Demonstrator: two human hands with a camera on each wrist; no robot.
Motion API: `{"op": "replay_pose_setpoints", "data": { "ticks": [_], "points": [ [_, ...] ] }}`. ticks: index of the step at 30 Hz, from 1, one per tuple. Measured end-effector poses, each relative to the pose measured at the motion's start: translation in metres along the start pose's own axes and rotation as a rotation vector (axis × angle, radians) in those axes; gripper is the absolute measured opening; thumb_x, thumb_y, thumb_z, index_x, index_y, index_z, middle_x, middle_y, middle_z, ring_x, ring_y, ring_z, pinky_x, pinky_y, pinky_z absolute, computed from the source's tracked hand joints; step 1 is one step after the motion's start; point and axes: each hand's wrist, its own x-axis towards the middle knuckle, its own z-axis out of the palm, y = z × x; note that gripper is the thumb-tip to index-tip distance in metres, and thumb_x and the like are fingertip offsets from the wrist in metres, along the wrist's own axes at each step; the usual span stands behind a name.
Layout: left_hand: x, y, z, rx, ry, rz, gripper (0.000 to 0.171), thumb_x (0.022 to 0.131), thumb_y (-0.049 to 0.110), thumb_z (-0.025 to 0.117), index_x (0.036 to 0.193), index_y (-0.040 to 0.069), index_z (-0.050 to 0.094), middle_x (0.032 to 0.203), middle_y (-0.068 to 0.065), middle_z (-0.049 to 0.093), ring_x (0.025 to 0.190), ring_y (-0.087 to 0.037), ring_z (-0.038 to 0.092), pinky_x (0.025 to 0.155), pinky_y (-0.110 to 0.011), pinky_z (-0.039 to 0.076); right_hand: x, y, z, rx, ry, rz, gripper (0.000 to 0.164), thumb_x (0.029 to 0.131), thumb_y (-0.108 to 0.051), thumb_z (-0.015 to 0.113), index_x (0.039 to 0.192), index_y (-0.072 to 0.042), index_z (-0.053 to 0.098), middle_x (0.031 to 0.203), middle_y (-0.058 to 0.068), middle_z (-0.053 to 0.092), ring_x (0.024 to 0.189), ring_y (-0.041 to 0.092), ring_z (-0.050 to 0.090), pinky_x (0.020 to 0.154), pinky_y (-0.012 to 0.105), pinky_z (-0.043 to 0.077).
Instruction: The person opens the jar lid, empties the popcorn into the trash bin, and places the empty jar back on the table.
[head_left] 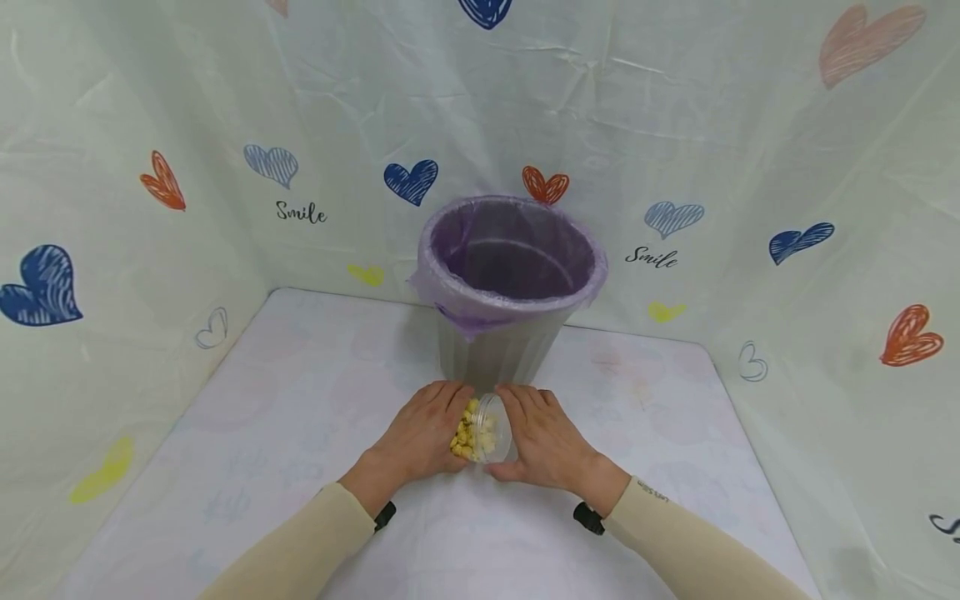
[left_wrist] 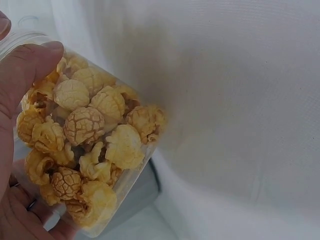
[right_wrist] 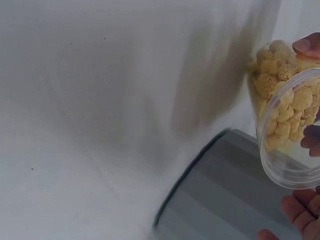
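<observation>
A clear plastic jar [head_left: 463,435] of yellow-brown popcorn [left_wrist: 85,125] is tilted on its side in front of the bin. My left hand [head_left: 422,429] grips it around the body, thumb [left_wrist: 37,62] across one side and fingers around the other. The jar's round clear lid [right_wrist: 280,172] points to the right. Around that end stands my right hand [head_left: 546,437], its fingers by the lid's far edge and its thumb by the near edge. In the right wrist view the right fingers [right_wrist: 302,212] are spread loosely just below the lid.
Behind the hands stands a grey ribbed bin [head_left: 495,354], lined with a purple bag [head_left: 498,308] folded over its rim. A pale cloth covers the table [head_left: 315,375]. Curtains [head_left: 480,108] printed with hearts close off the back and sides.
</observation>
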Motion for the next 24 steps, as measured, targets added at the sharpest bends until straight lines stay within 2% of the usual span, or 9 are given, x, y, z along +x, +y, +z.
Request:
{"op": "replay_pose_setpoints", "data": {
  "ticks": [9, 14, 19, 24],
  "points": [
    [0.0, -0.001, 0.0, 0.008, 0.004, 0.001, 0.098, 0.063, 0.052, 0.084, 0.138, 0.004, 0.044, 0.135, -0.01, 0.052, 0.128, -0.025, 0.047, 0.113, -0.038, 0.036, 0.001, 0.001, 0.0, 0.004, 0.033, -0.064, 0.1, 0.071, -0.065, 0.069, 0.143, -0.002, 0.037, 0.137, 0.013, 0.047, 0.125, 0.028, 0.046, 0.099, 0.046, 0.043],
    [0.0, -0.001, -0.002, -0.004, 0.004, -0.02, 0.098, 0.062, 0.051, 0.084, 0.137, 0.004, 0.044, 0.134, -0.01, 0.053, 0.127, -0.025, 0.048, 0.113, -0.038, 0.037, 0.0, 0.003, -0.005, 0.035, 0.095, -0.061, 0.102, 0.068, -0.063, 0.071, 0.142, -0.001, 0.038, 0.135, 0.015, 0.046, 0.121, 0.029, 0.047, 0.091, 0.043, 0.047],
    [-0.003, -0.003, -0.002, -0.034, 0.019, -0.061, 0.098, 0.061, 0.053, 0.085, 0.136, 0.004, 0.045, 0.134, -0.011, 0.053, 0.127, -0.026, 0.048, 0.111, -0.039, 0.038, -0.01, 0.019, -0.013, 0.04, 0.111, 0.015, 0.103, 0.07, -0.068, 0.067, 0.143, -0.002, 0.037, 0.13, 0.015, 0.047, 0.11, 0.029, 0.05, 0.087, 0.042, 0.047],
    [-0.01, -0.007, -0.002, -0.069, 0.048, -0.109, 0.096, 0.061, 0.051, 0.085, 0.135, 0.004, 0.046, 0.131, -0.012, 0.054, 0.125, -0.028, 0.049, 0.108, -0.041, 0.041, -0.032, 0.052, -0.01, -0.039, 0.066, 0.157, 0.102, 0.073, -0.071, 0.062, 0.144, -0.002, 0.039, 0.126, 0.018, 0.049, 0.106, 0.032, 0.051, 0.083, 0.043, 0.045]
  ]
}}
